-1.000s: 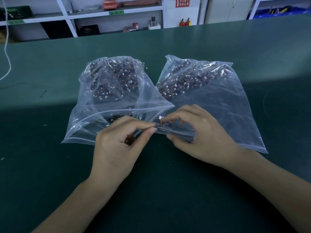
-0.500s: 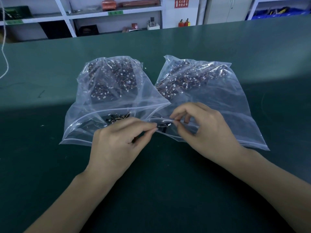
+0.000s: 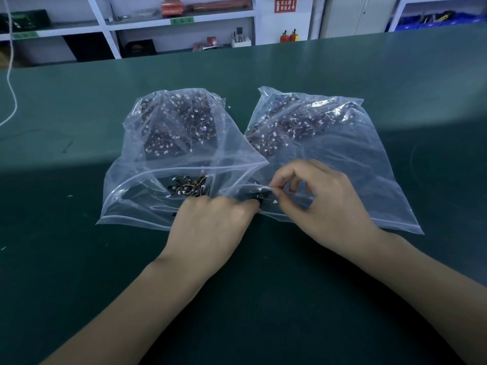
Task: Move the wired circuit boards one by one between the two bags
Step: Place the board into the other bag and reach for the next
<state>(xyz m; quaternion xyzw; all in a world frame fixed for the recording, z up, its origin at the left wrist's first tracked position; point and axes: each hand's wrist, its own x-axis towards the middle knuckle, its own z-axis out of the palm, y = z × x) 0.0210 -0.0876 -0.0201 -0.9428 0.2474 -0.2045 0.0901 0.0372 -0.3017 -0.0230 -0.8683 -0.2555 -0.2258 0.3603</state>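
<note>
Two bare forearms enter from the lower edge. Left hand (image 3: 210, 227) and right hand (image 3: 326, 206): no gloves, rings, watches or wristbands. No sleeves are visible on either forearm.

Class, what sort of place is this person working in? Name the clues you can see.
Probably an electronics workshop or factory packing bench: two clear bags full of wired circuit boards on a green work mat, with storage shelving behind.

Two bags (image 3: 342, 159) side by side on table (image 3: 79, 259)
</note>
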